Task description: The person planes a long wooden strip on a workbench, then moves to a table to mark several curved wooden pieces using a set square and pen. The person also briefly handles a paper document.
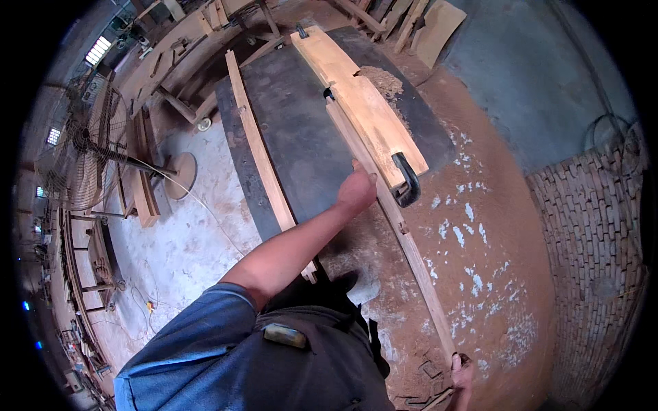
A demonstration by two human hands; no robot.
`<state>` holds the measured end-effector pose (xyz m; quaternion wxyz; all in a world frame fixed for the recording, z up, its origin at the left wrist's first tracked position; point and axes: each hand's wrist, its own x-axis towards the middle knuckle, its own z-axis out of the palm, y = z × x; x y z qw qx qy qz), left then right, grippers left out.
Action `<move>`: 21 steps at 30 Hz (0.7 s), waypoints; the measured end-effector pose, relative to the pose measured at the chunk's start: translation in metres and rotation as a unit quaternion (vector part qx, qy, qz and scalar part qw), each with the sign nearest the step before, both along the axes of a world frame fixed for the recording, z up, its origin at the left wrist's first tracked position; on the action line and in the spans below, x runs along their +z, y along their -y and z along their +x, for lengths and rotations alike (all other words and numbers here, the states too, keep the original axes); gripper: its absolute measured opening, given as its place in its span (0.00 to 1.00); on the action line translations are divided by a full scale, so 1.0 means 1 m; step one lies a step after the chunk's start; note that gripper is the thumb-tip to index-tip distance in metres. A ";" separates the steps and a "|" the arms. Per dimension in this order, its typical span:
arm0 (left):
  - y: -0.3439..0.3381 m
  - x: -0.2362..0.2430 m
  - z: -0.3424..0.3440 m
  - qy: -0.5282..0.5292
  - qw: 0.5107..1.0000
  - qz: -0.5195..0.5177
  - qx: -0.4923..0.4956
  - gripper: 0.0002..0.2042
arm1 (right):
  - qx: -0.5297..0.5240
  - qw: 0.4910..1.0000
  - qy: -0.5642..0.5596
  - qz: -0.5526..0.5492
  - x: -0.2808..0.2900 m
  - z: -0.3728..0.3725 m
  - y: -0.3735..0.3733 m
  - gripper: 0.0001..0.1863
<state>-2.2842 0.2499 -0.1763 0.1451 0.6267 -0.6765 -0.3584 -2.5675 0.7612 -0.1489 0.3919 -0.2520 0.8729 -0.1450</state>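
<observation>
A long, narrow wooden bar (413,252) with a notch cut partway along it slants from the table out toward my right side. Closed around its middle is my left hand (358,188), thumb on the near face. My right hand (463,371) grips the bar's near end, low at the right; some of its fingers are hidden. Beside the bar, a wide pale board (370,103) lies on the dark table (295,127). A black C-clamp (407,181) sits on the board's near end, and another clamp (301,31) on its far end.
A second long wooden strip (260,147) lies along the table's left side, its near end by my left forearm. Sawdust (384,83) is heaped beside the board. A pedestal fan (89,140) stands left, a brick stack (593,226) right. Wood pieces (432,377) lie near my right hand.
</observation>
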 end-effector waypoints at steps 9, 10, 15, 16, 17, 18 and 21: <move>0.023 0.007 0.002 0.024 0.999 -0.006 0.022 0.27 | 0.066 0.996 -0.055 -0.027 0.007 0.013 0.031 0.30; 0.027 0.009 0.004 0.024 0.999 -0.005 0.028 0.26 | 0.078 0.995 -0.054 -0.025 0.007 0.014 0.036 0.30; 0.049 0.006 0.012 0.043 0.999 0.011 0.025 0.24 | 0.102 0.991 -0.072 -0.038 0.007 0.023 0.056 0.33; 0.052 0.010 0.013 0.052 0.998 0.027 0.022 0.26 | 0.114 0.990 -0.081 -0.031 0.007 0.023 0.059 0.32; 0.056 0.013 0.013 0.060 0.997 0.044 0.018 0.28 | 0.126 0.988 -0.090 -0.024 0.007 0.023 0.062 0.31; 0.061 0.015 0.014 0.064 0.997 0.046 0.020 0.27 | 0.117 0.989 -0.084 -0.022 0.008 0.025 0.066 0.31; 0.077 0.017 0.021 0.073 0.996 0.045 0.025 0.24 | 0.115 0.990 -0.076 -0.014 0.012 0.034 0.086 0.31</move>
